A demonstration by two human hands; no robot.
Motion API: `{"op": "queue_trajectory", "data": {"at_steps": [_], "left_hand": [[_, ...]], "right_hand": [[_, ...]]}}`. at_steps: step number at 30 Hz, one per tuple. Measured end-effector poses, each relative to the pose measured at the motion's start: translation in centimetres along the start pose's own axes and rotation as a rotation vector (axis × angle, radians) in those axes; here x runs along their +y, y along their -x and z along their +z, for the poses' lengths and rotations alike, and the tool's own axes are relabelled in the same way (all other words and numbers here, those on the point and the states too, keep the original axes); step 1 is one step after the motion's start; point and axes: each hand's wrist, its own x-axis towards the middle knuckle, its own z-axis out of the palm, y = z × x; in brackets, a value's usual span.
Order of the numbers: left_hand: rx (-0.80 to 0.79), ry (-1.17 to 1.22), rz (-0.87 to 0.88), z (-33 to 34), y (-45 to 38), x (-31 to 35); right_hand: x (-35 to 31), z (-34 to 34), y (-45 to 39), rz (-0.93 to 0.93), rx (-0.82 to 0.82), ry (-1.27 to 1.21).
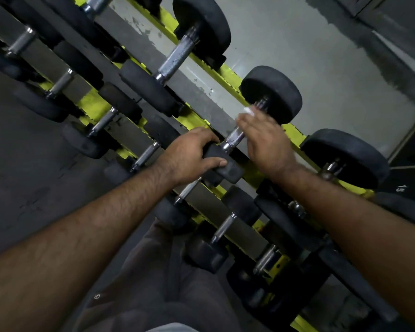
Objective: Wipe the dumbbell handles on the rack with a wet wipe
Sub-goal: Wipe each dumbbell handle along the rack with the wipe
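Observation:
A dumbbell with black round heads lies across the top tier of the yellow and grey rack (233, 76). Its knurled chrome handle (235, 136) shows between my two hands. My left hand (192, 155) grips the dumbbell's near black head (228, 171). My right hand (265, 142) lies over the far part of the handle, pressing a white wet wipe (249, 110) against it close to the far head (272, 93). Only a small corner of the wipe shows past my fingertips.
Other dumbbells fill the rack: one (177, 56) to the upper left on the same tier, a large one (345, 156) to the right, several smaller ones (106, 119) on the lower tier. Dark gym floor (22, 152) lies at left. My legs (153, 283) are below.

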Motion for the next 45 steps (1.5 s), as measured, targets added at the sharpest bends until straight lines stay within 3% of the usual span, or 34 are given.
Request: {"op": "queue_trajectory", "data": {"at_steps": [3, 7, 11, 15, 18, 20, 23, 28, 32, 36, 40, 43, 45], "left_hand": [[-0.004, -0.012, -0.024, 0.0, 0.3, 0.7], [0.000, 0.004, -0.055, 0.3, 0.6, 1.6], [-0.004, -0.023, -0.086, 0.8, 1.1, 2.9], [0.004, -0.066, -0.097, 1.1, 1.4, 3.6], [-0.002, -0.063, -0.087, 0.9, 1.3, 3.8], [-0.001, -0.061, -0.087, 1.0, 1.3, 3.8], [-0.001, -0.032, -0.097, 1.3, 1.4, 3.8], [-0.024, -0.026, -0.079, 1.0, 1.4, 3.7], [-0.014, -0.008, -0.073, 1.2, 1.4, 3.6], [-0.024, -0.007, -0.068, 1.3, 1.4, 3.5], [0.003, 0.025, -0.065, 1.5, 1.4, 3.1], [0.008, 0.033, -0.046, 1.5, 1.4, 2.9], [0.019, 0.047, -0.032, 1.6, 1.4, 2.7]], "right_hand": [[-0.6, -0.9, -0.1, -0.120, -0.114, 0.002], [0.1, -2.5, -1.5, 0.080, -0.170, 0.091], [-1.8, -3.1, -1.7, -0.107, -0.347, 0.130], [-0.9, -4.3, -2.6, 0.067, -0.335, 0.187], [-2.3, -3.8, -2.2, -0.135, -0.468, 0.152], [-1.4, -4.3, -2.7, -0.112, -0.430, 0.120], [-0.4, -4.3, -2.7, 0.094, -0.335, 0.147], [-0.8, -3.4, -2.4, -0.006, -0.398, 0.129], [-1.3, -4.0, -3.2, 0.126, -0.424, 0.239], [-1.2, -4.2, -2.7, -0.027, -0.451, 0.141], [-0.6, -4.2, -1.8, 0.078, -0.333, 0.130], [-1.0, -3.0, -0.6, -0.127, -0.350, 0.032], [0.1, -3.3, -1.4, -0.141, -0.285, 0.031]]}}
